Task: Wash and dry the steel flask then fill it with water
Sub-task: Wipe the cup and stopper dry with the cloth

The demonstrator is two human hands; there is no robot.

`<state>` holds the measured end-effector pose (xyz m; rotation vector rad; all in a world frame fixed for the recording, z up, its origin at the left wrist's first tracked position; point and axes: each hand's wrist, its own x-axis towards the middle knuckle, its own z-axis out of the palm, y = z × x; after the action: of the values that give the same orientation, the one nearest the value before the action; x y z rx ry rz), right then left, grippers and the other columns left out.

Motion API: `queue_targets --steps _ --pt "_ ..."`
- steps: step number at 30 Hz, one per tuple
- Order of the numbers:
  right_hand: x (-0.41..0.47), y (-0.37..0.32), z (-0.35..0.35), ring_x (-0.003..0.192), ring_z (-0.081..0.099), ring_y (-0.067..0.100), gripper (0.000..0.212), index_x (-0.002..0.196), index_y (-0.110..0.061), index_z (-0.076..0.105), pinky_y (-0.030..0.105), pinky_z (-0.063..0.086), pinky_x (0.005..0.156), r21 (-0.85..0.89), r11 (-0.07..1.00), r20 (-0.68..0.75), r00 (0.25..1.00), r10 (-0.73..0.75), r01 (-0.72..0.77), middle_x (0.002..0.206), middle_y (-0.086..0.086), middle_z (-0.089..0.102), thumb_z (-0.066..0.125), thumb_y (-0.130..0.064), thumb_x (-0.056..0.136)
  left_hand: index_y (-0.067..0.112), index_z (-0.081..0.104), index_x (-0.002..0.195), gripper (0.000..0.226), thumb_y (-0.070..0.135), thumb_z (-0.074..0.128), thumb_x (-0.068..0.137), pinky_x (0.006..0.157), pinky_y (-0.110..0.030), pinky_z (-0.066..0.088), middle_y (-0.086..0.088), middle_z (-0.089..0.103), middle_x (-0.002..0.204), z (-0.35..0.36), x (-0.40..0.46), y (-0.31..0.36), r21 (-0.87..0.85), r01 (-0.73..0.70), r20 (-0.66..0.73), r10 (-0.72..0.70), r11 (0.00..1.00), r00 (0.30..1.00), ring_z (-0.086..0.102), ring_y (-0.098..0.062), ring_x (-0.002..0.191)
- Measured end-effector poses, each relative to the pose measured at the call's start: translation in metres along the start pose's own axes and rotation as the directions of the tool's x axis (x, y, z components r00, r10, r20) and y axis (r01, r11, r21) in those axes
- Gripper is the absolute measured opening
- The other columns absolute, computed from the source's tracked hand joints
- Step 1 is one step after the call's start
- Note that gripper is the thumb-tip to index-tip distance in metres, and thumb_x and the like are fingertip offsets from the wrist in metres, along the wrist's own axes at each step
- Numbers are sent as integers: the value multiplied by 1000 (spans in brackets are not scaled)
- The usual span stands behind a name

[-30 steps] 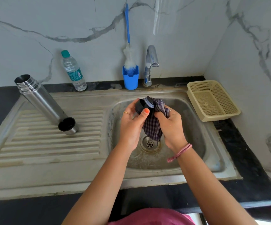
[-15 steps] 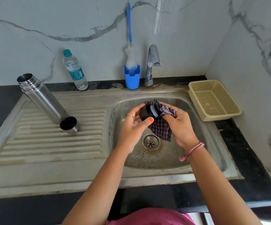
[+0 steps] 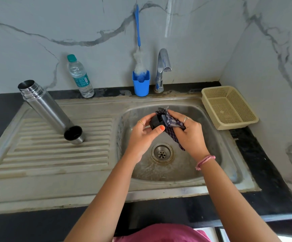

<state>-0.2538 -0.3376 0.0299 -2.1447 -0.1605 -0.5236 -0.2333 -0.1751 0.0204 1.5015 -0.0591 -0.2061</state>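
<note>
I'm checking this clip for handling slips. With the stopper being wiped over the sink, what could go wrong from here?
1. The left hand grips the small black stopper only at the fingertips while the right hand rubs it with the checked cloth; it could slip into the basin.
2. The steel flask stands open on the ridged drainboard beside its cup; a knock might topple it.

The black counter (image 3: pixel 257 173) carries a steel sink (image 3: pixel 37 193), a beige basket (image 3: pixel 229 109), a water bottle (image 3: pixel 79 76) and a blue holder (image 3: pixel 141 86).
</note>
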Motion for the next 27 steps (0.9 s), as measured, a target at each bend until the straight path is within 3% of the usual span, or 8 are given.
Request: queue_targets --steps 4,8,11,14,17,19,24,27 --pt "-2 -2 3 122 54 12 48 128 -2 62 16 36 110 -90 970 108 970 -216 226 130 10 62 62 11 81 29 58 123 47 14 77 83 92 -24 52 10 66 117 -4 3 1 84 4 -22 -2 996 1000 66 -2 103" --pt "-12 3 1 126 53 19 46 129 -1 61 18 34 112 -128 935 109 942 -317 330 135 10 58 64 1 84 21 62 121 41 5 73 84 91 -28 54 -1 70 118 -3 -4 -1 -129 69 -21 -72 989 997 67 -10 107" --pt "-27 7 4 129 53 16 48 130 -2 60 31 42 110 22 970 4 970 -242 242 137 9 57 65 3 83 7 59 127 42 6 67 85 97 -35 54 -10 70 120 -1 -8 -2 -405 150 58 -138 902 989 66 -20 111" --pt "-31 7 4 126 57 13 44 128 -3 62 35 47 106 183 974 -13 991 -136 136 134 4 60 64 1 84 3 57 129 39 3 61 90 95 -33 55 -11 71 116 -1 -11 -1 -472 196 82 -178 860 980 68 -21 108" --pt "-23 9 -2 124 58 11 40 127 -4 63 31 47 105 184 971 32 986 -162 153 131 1 62 64 -9 87 5 58 126 38 8 61 88 88 -29 57 -10 72 112 -4 -16 -2 -542 229 115 -198 809 973 69 -21 104" --pt "-16 14 -5 119 61 10 38 124 -7 66 32 48 103 163 983 33 995 -95 88 126 2 66 63 -4 87 6 58 125 40 13 61 86 87 -29 57 -11 71 115 -6 -19 -3 -579 233 160 -172 781 972 68 -23 108" --pt "1 12 -16 104 67 5 35 119 -8 69 27 54 94 325 910 84 967 242 -256 111 1 72 53 9 92 19 60 128 51 4 69 80 94 -37 55 -5 71 117 -6 -22 2 -331 202 227 -130 922 965 68 -23 111" --pt "14 1 -26 104 67 9 36 117 -17 70 30 54 95 182 974 147 983 106 -132 109 -5 71 58 4 90 22 54 136 61 -1 72 83 95 -38 55 1 73 113 -9 -17 0 -172 166 164 -138 971 977 69 -19 108"
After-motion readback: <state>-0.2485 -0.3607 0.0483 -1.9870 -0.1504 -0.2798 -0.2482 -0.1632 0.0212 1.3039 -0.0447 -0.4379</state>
